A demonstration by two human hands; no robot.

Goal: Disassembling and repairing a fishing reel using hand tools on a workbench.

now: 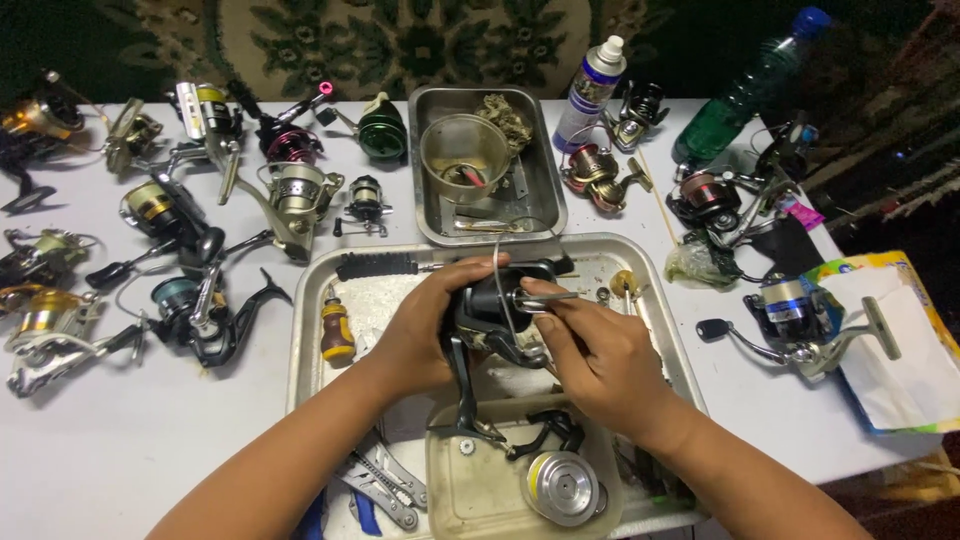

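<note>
My left hand (pixel 420 325) grips a black fishing reel body (pixel 490 315) from the left, over a metal tray (pixel 310 290). My right hand (pixel 590 355) pinches a thin metal shaft or tool (pixel 550 297) at the reel's side. The reel's wire bail (pixel 497 270) arcs up between my hands. Its black foot (pixel 462 390) points down toward a shallow tan dish (pixel 450 490) holding a silver spool (pixel 562 487) and a black handle part (pixel 550 432).
Several fishing reels lie left (pixel 180 300) and right (pixel 800 320). A smaller metal tray (pixel 540 150) holds a round bowl (pixel 465 155). A spray can (pixel 590 90) and a green bottle (pixel 745 90) stand behind. A small screwdriver (pixel 337 330) and pliers (pixel 385 490) lie near.
</note>
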